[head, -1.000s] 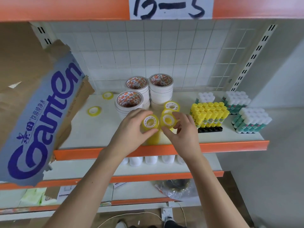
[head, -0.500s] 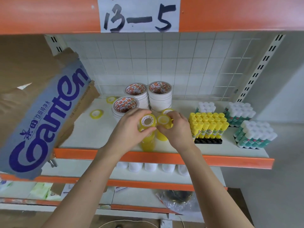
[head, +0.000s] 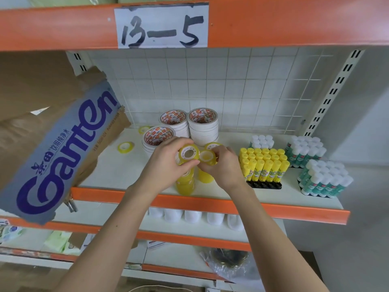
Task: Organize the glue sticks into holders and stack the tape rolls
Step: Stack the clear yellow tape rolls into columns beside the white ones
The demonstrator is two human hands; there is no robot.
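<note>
My left hand (head: 166, 165) grips the top yellow tape roll (head: 189, 153) of a stack of yellow rolls (head: 185, 183) near the shelf's front edge. My right hand (head: 223, 167) holds the top roll (head: 207, 157) of a second yellow stack (head: 205, 177) right beside it. Another yellow roll (head: 211, 146) peeks out behind my right hand. Three stacks of white tape rolls (head: 203, 127) stand behind. Yellow glue sticks (head: 263, 165) stand in a black holder (head: 264, 185); white-capped green glue sticks (head: 322, 178) stand grouped at the right.
Two loose yellow rolls (head: 125, 146) lie on the white shelf (head: 117, 171) at the left. A torn cardboard box (head: 52, 144) leans in from the left. An orange beam with a "13-5" label (head: 162, 26) runs overhead. A wire grid backs the shelf.
Both hands have stayed on the tops of the two yellow stacks, which stand closer together. The camera has tilted up and moved nearer, so the label fills more of the view.
</note>
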